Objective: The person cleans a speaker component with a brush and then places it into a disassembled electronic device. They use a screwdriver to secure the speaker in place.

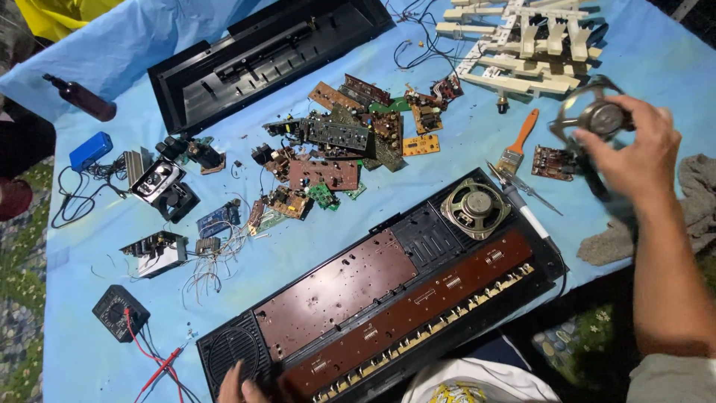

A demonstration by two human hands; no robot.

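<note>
An opened black keyboard chassis with brown circuit boards lies diagonally in front of me on a blue sheet. A round speaker sits in its right end. My right hand is raised at the right and holds another round speaker with a metal frame above the sheet. My left hand rests on the chassis's left end by the speaker grille, only its fingers showing at the bottom edge.
A pile of circuit boards lies mid-sheet. A black keyboard cover and white keys lie at the back. A brush, soldering iron, multimeter, blue box, brown bottle and grey rag surround them.
</note>
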